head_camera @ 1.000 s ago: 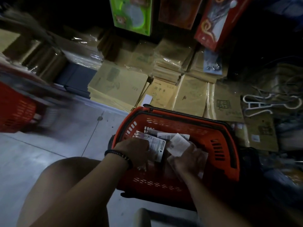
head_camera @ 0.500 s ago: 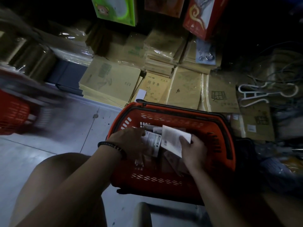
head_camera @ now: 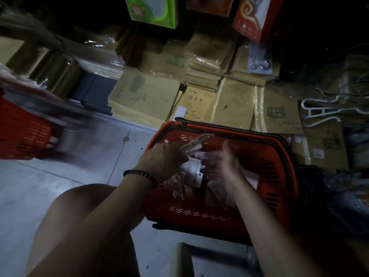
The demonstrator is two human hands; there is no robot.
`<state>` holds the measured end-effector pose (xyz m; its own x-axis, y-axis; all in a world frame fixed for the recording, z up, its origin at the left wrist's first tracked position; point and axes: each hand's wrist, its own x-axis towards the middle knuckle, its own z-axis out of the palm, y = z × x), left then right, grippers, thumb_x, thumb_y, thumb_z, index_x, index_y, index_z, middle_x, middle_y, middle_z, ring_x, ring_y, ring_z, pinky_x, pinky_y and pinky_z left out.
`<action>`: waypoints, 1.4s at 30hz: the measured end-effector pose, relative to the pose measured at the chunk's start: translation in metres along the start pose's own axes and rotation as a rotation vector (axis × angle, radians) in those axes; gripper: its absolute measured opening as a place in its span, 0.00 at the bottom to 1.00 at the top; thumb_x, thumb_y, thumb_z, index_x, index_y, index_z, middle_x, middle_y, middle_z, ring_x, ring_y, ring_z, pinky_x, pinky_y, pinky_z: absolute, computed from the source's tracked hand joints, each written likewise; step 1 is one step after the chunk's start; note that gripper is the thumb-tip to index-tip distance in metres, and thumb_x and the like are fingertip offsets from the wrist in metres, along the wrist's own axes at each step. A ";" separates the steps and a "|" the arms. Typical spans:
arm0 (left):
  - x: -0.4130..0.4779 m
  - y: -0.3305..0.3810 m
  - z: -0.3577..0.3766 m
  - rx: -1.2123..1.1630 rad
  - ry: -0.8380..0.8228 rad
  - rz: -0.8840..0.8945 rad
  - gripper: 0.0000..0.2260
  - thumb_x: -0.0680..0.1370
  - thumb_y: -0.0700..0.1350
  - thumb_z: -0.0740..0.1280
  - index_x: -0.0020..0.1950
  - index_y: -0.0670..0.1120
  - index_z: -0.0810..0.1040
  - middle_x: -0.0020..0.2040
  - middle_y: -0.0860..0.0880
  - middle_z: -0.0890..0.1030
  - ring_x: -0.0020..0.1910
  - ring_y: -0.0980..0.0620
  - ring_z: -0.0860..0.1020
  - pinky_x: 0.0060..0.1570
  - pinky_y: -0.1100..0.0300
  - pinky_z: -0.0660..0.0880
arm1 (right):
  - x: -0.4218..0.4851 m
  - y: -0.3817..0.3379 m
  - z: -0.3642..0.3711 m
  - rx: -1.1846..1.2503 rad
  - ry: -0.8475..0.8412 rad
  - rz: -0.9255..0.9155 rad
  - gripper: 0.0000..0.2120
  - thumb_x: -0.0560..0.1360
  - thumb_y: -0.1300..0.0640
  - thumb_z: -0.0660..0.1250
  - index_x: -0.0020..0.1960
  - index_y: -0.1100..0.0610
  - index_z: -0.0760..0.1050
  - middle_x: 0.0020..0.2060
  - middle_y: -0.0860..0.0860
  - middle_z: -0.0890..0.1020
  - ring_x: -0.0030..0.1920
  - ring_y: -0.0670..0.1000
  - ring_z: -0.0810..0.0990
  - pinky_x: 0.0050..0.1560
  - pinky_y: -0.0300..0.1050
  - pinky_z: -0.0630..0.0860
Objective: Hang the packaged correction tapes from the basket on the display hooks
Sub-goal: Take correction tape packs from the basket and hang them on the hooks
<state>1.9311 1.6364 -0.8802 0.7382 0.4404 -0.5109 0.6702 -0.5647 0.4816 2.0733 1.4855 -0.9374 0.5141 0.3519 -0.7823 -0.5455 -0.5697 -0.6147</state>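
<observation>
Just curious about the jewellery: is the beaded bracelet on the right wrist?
No, the beaded bracelet sits on the wrist of the left hand; the right hand's wrist is bare.

Just 1 view: a wide-angle camera worn on the person's head, looking forward and steeply down. It sits close above both forearms and a bare knee (head_camera: 83, 212), with the red basket (head_camera: 279, 176) near the middle of the frame. The floor (head_camera: 40, 186) fills the lower left; stacked notebooks (head_camera: 143, 94) cross the top. Edges bend and blur.
</observation>
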 end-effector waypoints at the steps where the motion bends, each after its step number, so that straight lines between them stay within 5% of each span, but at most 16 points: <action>1: 0.002 -0.003 -0.003 0.002 0.010 -0.029 0.07 0.84 0.57 0.65 0.59 0.57 0.76 0.48 0.52 0.83 0.47 0.50 0.84 0.52 0.46 0.84 | 0.009 0.012 0.003 -0.104 0.072 -0.011 0.29 0.82 0.33 0.58 0.51 0.57 0.84 0.43 0.57 0.88 0.38 0.58 0.87 0.38 0.48 0.80; 6: 0.006 -0.010 -0.015 0.020 -0.018 -0.119 0.20 0.76 0.66 0.55 0.57 0.55 0.75 0.48 0.50 0.82 0.46 0.47 0.84 0.51 0.47 0.84 | 0.059 0.076 0.019 -0.731 0.100 0.004 0.18 0.75 0.43 0.72 0.57 0.55 0.82 0.55 0.54 0.86 0.59 0.57 0.83 0.55 0.49 0.75; 9: 0.009 -0.014 -0.017 0.054 -0.030 -0.097 0.15 0.82 0.57 0.57 0.61 0.51 0.76 0.48 0.51 0.80 0.48 0.47 0.83 0.51 0.48 0.83 | 0.065 0.086 0.029 -0.782 0.064 0.061 0.18 0.79 0.43 0.70 0.59 0.56 0.83 0.56 0.56 0.86 0.56 0.58 0.83 0.49 0.44 0.74; 13: 0.011 -0.020 -0.016 0.049 -0.072 -0.096 0.06 0.86 0.52 0.61 0.56 0.52 0.74 0.49 0.48 0.82 0.45 0.50 0.82 0.52 0.50 0.84 | 0.066 0.089 0.036 -0.726 0.060 0.013 0.11 0.80 0.49 0.69 0.50 0.56 0.85 0.49 0.55 0.87 0.49 0.55 0.83 0.43 0.44 0.73; 17: 0.005 -0.015 -0.021 0.018 -0.055 -0.100 0.09 0.85 0.49 0.65 0.62 0.47 0.78 0.55 0.44 0.85 0.54 0.44 0.84 0.57 0.45 0.83 | 0.045 0.071 0.027 -0.530 0.135 -0.149 0.09 0.80 0.50 0.69 0.50 0.54 0.84 0.46 0.53 0.86 0.51 0.57 0.83 0.46 0.47 0.71; 21: 0.001 -0.002 -0.026 0.012 0.013 -0.055 0.12 0.85 0.47 0.64 0.68 0.48 0.76 0.56 0.44 0.84 0.53 0.43 0.84 0.55 0.47 0.83 | -0.002 0.035 0.003 -0.313 0.148 -0.349 0.11 0.78 0.54 0.70 0.40 0.58 0.79 0.34 0.54 0.81 0.37 0.47 0.78 0.41 0.49 0.71; 23: -0.006 0.009 -0.024 -0.107 0.043 -0.035 0.15 0.85 0.44 0.64 0.72 0.48 0.76 0.60 0.44 0.83 0.57 0.43 0.83 0.58 0.49 0.81 | -0.032 0.016 -0.009 -0.214 0.165 -0.423 0.14 0.75 0.51 0.68 0.37 0.59 0.77 0.33 0.56 0.79 0.35 0.49 0.75 0.37 0.46 0.68; 26: -0.016 0.020 -0.012 -0.454 0.104 0.006 0.20 0.82 0.52 0.69 0.73 0.48 0.78 0.67 0.44 0.83 0.66 0.42 0.81 0.68 0.44 0.76 | -0.073 -0.008 -0.020 0.001 0.183 -0.434 0.11 0.73 0.51 0.66 0.35 0.58 0.76 0.31 0.48 0.78 0.34 0.48 0.76 0.38 0.50 0.74; 30: -0.040 0.042 0.001 -0.553 0.022 0.120 0.19 0.85 0.57 0.65 0.76 0.58 0.74 0.67 0.56 0.82 0.65 0.56 0.80 0.66 0.50 0.77 | -0.115 -0.035 -0.029 0.291 0.152 -0.345 0.09 0.81 0.60 0.66 0.43 0.57 0.79 0.36 0.54 0.82 0.38 0.56 0.84 0.40 0.64 0.83; 34: -0.071 0.064 0.007 -0.665 0.075 0.198 0.18 0.85 0.56 0.65 0.75 0.64 0.73 0.68 0.61 0.81 0.66 0.60 0.80 0.63 0.50 0.81 | -0.153 -0.046 -0.024 0.316 0.175 -0.397 0.16 0.76 0.44 0.68 0.43 0.58 0.80 0.37 0.54 0.84 0.48 0.67 0.85 0.48 0.78 0.79; 36: -0.087 0.071 0.010 -0.741 0.075 0.196 0.18 0.86 0.54 0.64 0.76 0.64 0.72 0.70 0.59 0.80 0.69 0.55 0.80 0.64 0.41 0.81 | -0.167 -0.048 -0.019 0.357 0.110 -0.366 0.18 0.79 0.39 0.67 0.43 0.53 0.82 0.41 0.52 0.86 0.46 0.57 0.87 0.51 0.73 0.82; 38: -0.100 0.076 0.011 -0.883 0.090 0.155 0.15 0.87 0.53 0.62 0.74 0.63 0.74 0.71 0.53 0.81 0.67 0.49 0.81 0.62 0.39 0.81 | -0.182 -0.055 -0.018 0.406 0.030 -0.302 0.19 0.83 0.42 0.65 0.54 0.57 0.81 0.48 0.54 0.87 0.47 0.52 0.86 0.47 0.64 0.85; 40: -0.119 0.090 0.003 -1.013 0.150 0.091 0.10 0.88 0.53 0.58 0.67 0.60 0.76 0.69 0.48 0.81 0.59 0.50 0.83 0.54 0.50 0.84 | -0.198 -0.064 -0.020 0.424 -0.034 -0.291 0.19 0.84 0.46 0.64 0.64 0.60 0.78 0.59 0.55 0.84 0.58 0.54 0.83 0.46 0.59 0.85; 42: -0.134 0.096 -0.004 -1.169 0.160 0.044 0.10 0.88 0.54 0.57 0.66 0.53 0.73 0.61 0.51 0.80 0.55 0.54 0.80 0.44 0.67 0.82 | -0.214 -0.073 -0.024 0.422 -0.058 -0.347 0.16 0.85 0.50 0.63 0.64 0.60 0.78 0.60 0.55 0.82 0.61 0.54 0.81 0.51 0.56 0.84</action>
<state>1.8969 1.5260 -0.7633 0.7076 0.5661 -0.4229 0.2456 0.3641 0.8984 2.0190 1.4342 -0.7222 0.6801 0.5134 -0.5233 -0.5746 -0.0700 -0.8155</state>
